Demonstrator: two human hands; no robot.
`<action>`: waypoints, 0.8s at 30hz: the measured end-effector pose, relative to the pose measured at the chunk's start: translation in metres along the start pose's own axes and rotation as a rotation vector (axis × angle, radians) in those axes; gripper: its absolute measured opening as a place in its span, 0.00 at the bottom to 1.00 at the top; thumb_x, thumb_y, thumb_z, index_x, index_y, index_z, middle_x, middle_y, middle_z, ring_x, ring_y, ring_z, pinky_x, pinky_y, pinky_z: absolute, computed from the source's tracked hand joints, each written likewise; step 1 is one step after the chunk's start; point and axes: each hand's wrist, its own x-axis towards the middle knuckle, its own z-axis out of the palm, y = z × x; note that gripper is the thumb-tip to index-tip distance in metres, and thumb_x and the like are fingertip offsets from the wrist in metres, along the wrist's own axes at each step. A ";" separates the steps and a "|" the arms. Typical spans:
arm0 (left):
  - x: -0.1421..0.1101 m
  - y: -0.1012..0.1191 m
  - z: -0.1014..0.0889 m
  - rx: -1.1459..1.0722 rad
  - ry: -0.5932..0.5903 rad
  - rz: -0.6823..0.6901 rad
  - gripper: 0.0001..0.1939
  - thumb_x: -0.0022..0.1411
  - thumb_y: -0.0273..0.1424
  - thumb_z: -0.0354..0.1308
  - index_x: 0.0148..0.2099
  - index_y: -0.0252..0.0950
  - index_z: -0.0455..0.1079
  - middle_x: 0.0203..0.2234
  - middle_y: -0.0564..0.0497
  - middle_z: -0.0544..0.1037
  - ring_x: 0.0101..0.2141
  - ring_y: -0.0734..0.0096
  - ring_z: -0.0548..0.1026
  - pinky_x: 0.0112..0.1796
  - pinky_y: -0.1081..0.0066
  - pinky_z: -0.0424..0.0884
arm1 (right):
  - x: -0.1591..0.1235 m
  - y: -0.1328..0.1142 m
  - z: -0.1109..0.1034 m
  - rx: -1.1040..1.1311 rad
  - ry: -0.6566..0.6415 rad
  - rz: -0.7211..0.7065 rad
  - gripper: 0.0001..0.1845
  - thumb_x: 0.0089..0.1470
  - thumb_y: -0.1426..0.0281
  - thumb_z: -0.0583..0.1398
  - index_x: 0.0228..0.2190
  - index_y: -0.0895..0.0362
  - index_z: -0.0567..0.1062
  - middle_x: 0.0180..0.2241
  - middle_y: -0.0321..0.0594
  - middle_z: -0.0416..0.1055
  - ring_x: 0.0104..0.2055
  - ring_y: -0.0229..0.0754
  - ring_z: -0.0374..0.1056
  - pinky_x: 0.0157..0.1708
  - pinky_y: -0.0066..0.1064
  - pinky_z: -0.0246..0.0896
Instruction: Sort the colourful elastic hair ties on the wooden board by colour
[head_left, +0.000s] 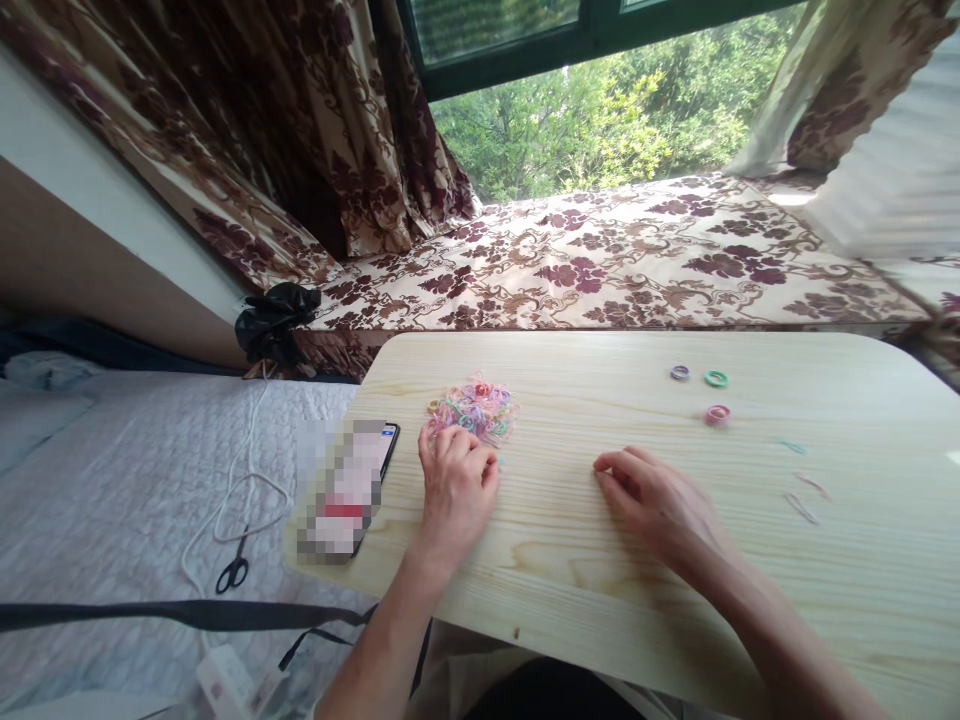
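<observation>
A tangled heap of thin, colourful elastic hair ties (480,408), mostly pink with teal, purple and red, lies on the light wooden table (570,590). At its near edge is my left hand (459,485), palm down with closed, bent fingers; the hand hides its fingertips and whatever they grip. A small teal bit (502,462) shows beside it. To the right, my right hand (651,500) hovers low over or rests on the wood, thumb and forefinger pinched together. Anything between them is too small to make out.
Three coiled rings, purple (679,373), green (716,379) and pink (718,415), lie at the back right. Loose strands, one teal (793,447) and others pale pink (814,486), are nearer. A phone (349,490) lies left; scissors (233,572) and a white cable (225,500) are on the bed.
</observation>
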 end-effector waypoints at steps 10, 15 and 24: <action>0.001 0.005 0.000 -0.117 0.037 -0.015 0.07 0.62 0.23 0.56 0.32 0.39 0.70 0.31 0.53 0.79 0.45 0.61 0.72 0.61 0.41 0.47 | 0.002 0.001 0.000 0.002 -0.010 0.004 0.11 0.55 0.66 0.54 0.30 0.51 0.76 0.27 0.34 0.73 0.24 0.36 0.66 0.22 0.28 0.53; 0.001 0.022 0.007 -0.318 0.031 -0.059 0.07 0.60 0.22 0.58 0.32 0.39 0.71 0.32 0.52 0.78 0.41 0.64 0.73 0.57 0.47 0.58 | 0.002 -0.005 -0.006 0.071 -0.035 0.014 0.12 0.56 0.65 0.53 0.31 0.53 0.77 0.29 0.36 0.74 0.25 0.36 0.66 0.24 0.29 0.56; 0.000 0.043 0.016 -0.563 -0.028 -0.044 0.07 0.59 0.23 0.58 0.39 0.39 0.73 0.32 0.51 0.77 0.41 0.63 0.73 0.50 0.57 0.67 | 0.000 -0.024 -0.001 0.436 -0.097 -0.002 0.15 0.58 0.63 0.54 0.37 0.55 0.78 0.33 0.40 0.75 0.25 0.35 0.65 0.27 0.29 0.62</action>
